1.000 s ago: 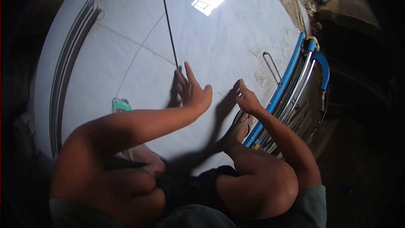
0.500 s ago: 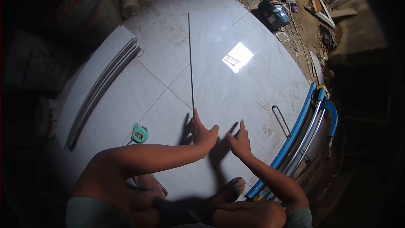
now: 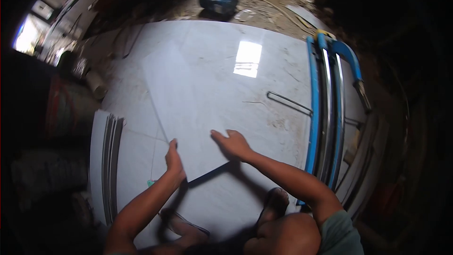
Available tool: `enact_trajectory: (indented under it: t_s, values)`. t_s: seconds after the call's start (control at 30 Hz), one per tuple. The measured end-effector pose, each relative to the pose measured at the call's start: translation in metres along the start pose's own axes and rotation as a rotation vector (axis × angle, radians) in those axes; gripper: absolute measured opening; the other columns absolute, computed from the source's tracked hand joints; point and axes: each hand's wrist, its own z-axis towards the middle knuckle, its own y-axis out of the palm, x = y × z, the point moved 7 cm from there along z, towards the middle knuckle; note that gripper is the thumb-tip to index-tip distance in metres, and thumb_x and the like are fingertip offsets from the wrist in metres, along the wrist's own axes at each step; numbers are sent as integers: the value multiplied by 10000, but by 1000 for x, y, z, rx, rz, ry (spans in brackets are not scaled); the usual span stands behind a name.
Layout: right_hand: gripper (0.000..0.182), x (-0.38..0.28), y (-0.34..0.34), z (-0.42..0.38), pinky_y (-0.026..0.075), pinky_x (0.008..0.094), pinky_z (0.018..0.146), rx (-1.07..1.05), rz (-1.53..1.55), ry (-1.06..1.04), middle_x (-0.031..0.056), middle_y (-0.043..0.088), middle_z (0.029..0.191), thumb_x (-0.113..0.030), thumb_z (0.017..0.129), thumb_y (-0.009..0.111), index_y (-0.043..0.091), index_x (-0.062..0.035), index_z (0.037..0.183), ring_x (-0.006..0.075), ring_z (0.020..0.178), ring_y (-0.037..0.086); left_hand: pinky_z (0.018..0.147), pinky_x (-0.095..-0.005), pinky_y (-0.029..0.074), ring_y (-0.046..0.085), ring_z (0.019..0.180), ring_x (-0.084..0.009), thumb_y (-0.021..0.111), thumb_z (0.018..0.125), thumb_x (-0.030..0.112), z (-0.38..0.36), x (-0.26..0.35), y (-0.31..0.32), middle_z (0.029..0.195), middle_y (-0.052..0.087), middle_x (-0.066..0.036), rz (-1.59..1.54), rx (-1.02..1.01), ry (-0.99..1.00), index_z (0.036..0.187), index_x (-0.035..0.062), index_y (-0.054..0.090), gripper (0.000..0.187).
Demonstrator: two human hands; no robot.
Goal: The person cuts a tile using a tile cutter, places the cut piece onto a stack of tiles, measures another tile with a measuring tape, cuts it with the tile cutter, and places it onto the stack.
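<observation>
A long pale tile strip lies at a slant in front of me, its near end raised over a dark shadow. My left hand grips its left edge near the close corner, thumb on the edge. On the near right part of the strip rests my right hand, thumb and finger apart, its underside hidden. Just left of my left forearm, a bit of the green tape measure shows.
A blue tile cutter with metal rails stands on the right, a thin wire loop beside it. Stacked tile strips lie at the left. A dark bucket and rubble are beyond the tiled floor.
The view has turned to the left. The strip's near end is now lifted and its broad face shows; my hands have moved apart, my left to its left edge, my right onto its right side.
</observation>
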Motion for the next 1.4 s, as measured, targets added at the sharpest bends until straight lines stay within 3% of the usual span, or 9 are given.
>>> enact_trajectory:
  t_s: [0.07, 0.3, 0.67, 0.77, 0.87, 0.97, 1.1, 1.33, 1.4]
  values:
    - [730, -4, -2, 0, 518, 490, 933, 187, -88, -129, 299, 709, 1068, -605, 910, 639, 648, 76, 1174, 438, 1047, 680, 1019, -481, 532, 651, 1177, -352, 502, 1011, 502, -5, 6, 6, 1312, 622, -188, 30, -25, -2, 1404, -32, 486, 663]
    - [642, 13, -4, -2, 508, 520, 933, 124, 22, -173, 318, 686, 1072, -537, 962, 611, 632, 89, 1101, 465, 1051, 658, 903, -404, 554, 673, 1007, -257, 655, 982, 398, -18, 19, 12, 1154, 682, -133, 224, 226, 328, 1191, -41, 635, 486]
    - [521, 63, -96, -92, 525, 475, 923, 428, 258, -119, 233, 694, 1096, -465, 962, 650, 607, 3, 1187, 401, 1044, 679, 895, -342, 523, 631, 946, -192, 695, 987, 372, -47, 0, 82, 1051, 659, -168, 519, 21, 543, 1144, -127, 529, 549]
    - [496, 62, -216, -159, 481, 465, 975, 1283, -130, -715, 220, 559, 1294, -169, 805, 828, 596, -62, 1229, 385, 1187, 567, 911, -297, 482, 577, 932, -155, 678, 1004, 375, -49, -6, 105, 1016, 648, -133, 614, -48, 579, 1102, -127, 548, 528]
    - [805, 53, -312, -225, 413, 576, 1050, 1765, -548, -658, 275, 411, 1485, -275, 790, 849, 433, -88, 1452, 478, 1340, 451, 879, -289, 476, 542, 907, -139, 662, 1015, 381, -61, -25, 134, 983, 635, -102, 699, -93, 547, 1070, -121, 560, 516]
    - [930, 63, -379, -194, 529, 548, 930, 1506, -526, -392, 279, 430, 1483, -402, 883, 765, 223, -150, 1595, 444, 1208, 605, 826, -291, 473, 520, 848, -127, 641, 1027, 385, -67, -59, 163, 917, 618, -67, 685, -159, 519, 1043, -93, 564, 485]
    - [434, 48, -417, -176, 579, 501, 751, 1403, -529, -509, 174, 649, 1078, -299, 976, 675, 557, -97, 1341, 384, 878, 708, 758, -297, 455, 476, 803, -113, 625, 1038, 374, -75, -97, 187, 858, 575, -35, 738, -180, 504, 960, -43, 556, 429]
    - [286, -34, -489, -164, 577, 427, 666, 1632, -820, -725, 155, 720, 877, -324, 961, 696, 724, -93, 1126, 304, 776, 737, 602, -264, 281, 288, 704, -59, 625, 1044, 357, -77, -126, 191, 730, 359, 77, 818, -195, 517, 771, 114, 403, 428]
    - [183, -57, -504, -173, 592, 499, 799, 1496, -586, -533, 212, 702, 1000, -219, 886, 696, 702, -78, 1003, 427, 932, 705, 611, -267, 295, 297, 735, -76, 614, 1048, 345, -69, -129, 183, 757, 350, 51, 876, -200, 538, 794, 61, 414, 431]
